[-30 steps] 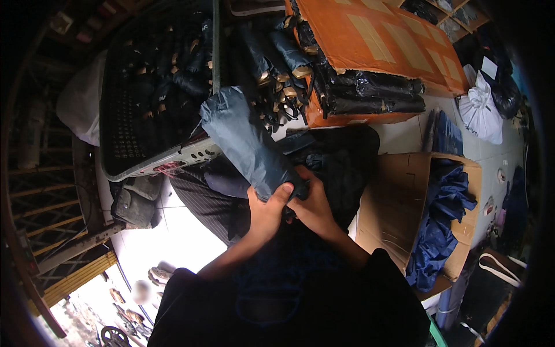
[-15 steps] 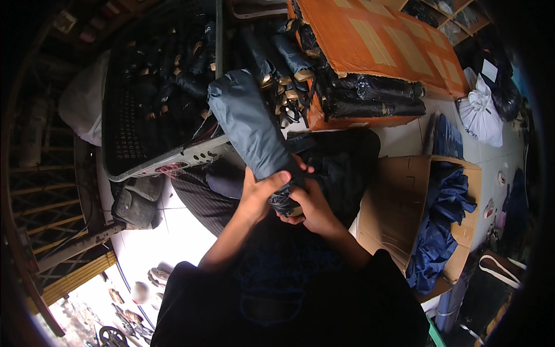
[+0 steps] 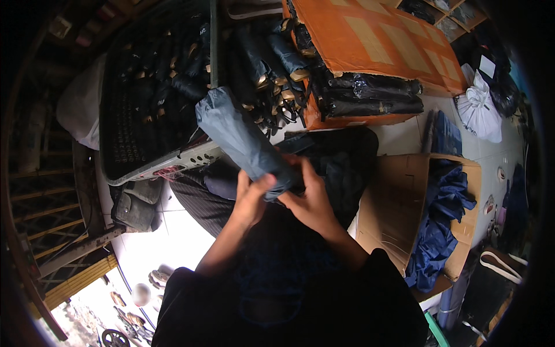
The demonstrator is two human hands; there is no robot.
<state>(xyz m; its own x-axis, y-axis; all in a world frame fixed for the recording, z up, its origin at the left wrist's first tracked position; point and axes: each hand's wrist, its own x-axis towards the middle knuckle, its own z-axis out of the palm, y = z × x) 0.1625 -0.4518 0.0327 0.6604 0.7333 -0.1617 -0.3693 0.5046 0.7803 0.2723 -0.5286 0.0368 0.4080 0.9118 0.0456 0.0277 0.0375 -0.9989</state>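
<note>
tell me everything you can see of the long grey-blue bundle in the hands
The bundle is a long, rounded roll in dull grey-blue, its thin, slightly shiny covering looking like slick fabric or plastic, creased along its length. The far end is blunt and crumpled; fingers partly hide the near end. It slants from upper left to lower right in the picture. The left hand and right hand grip its near end from either side. What lies inside cannot be seen.

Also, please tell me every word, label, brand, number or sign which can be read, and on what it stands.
No text can be read.
Held grey bundle: no lettering visible.
Crate bundles: pale marks, too small.
Shirt: blue lines, too dark.
White card: too small to tell.
</note>
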